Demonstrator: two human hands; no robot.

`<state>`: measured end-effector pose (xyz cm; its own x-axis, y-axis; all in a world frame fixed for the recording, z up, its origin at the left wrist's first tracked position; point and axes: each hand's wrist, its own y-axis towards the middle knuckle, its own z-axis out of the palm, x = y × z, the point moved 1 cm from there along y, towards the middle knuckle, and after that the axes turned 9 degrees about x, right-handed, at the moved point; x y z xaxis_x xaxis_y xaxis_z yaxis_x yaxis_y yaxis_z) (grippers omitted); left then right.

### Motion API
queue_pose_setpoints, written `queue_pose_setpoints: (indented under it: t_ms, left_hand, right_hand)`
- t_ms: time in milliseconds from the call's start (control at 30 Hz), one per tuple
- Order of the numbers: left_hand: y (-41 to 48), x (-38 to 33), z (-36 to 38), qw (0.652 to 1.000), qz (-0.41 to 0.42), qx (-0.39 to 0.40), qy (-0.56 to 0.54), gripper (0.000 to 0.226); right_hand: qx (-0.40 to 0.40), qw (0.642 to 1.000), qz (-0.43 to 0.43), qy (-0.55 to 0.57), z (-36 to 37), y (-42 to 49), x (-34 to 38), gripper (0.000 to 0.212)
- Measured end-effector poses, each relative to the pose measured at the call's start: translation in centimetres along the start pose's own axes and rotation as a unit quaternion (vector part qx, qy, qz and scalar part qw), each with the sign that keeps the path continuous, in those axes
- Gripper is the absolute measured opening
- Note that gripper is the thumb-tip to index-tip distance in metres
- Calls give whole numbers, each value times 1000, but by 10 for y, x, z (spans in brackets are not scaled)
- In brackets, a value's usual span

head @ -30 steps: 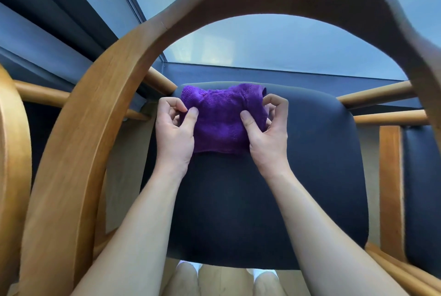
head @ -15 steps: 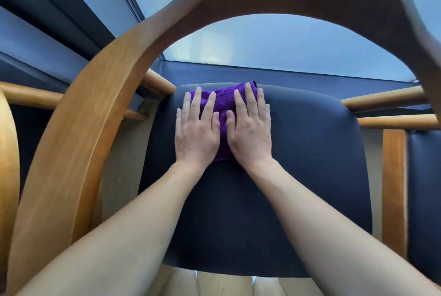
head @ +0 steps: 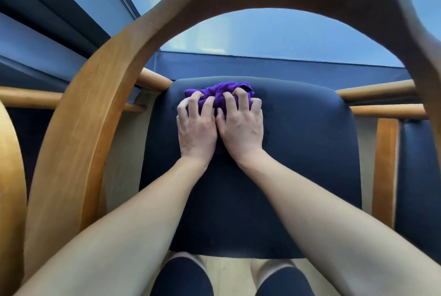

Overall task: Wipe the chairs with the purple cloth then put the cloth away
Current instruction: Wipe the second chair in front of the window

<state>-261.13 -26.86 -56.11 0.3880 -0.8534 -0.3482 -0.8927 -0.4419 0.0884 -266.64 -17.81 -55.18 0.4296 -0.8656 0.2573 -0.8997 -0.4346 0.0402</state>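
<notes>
Together, left hand [head: 196, 132] and right hand [head: 241, 128] clutch the purple cloth [head: 218, 94] on a dark chair seat [head: 298, 164] by a window [head: 274, 30].

Purple cloth [head: 216, 93]: plush, deep violet fabric, bunched into a crumpled mound. It lies on the chair seat [head: 298, 152] near the seat's far edge, roughly midway between the seat's left and right sides; only its far part shows. Chair seat: dark navy padded cushion with rounded corners, level, set within a curved light-brown wooden frame [head: 100, 114] whose bent band arches over the seat. A second chair [head: 420, 176] with a matching dark cushion stands just beside the seat's right edge.
</notes>
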Motion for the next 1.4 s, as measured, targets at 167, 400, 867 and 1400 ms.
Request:
queue_pose_setpoints:
  t_ms: [167,400,867,1400]
  left_hand:
    - [-5,2,1,1000,5,1,-9,24]
    - [-54,-2,-11,1000,-9,-3,-7,19]
    - [15,-23,-45,997,-57,-9,-51,28]
    - [96,-7,18,990,-87,104,43,46]
  right_hand:
    - [-71,997,-32,-6,-9,-4,4,34]
    - [-57,997,-46,20,-23,-49,11,25]
    - [68,981,45,178,-51,9,18,28]
    - [125,992,-25,5,6,97,-9,37]
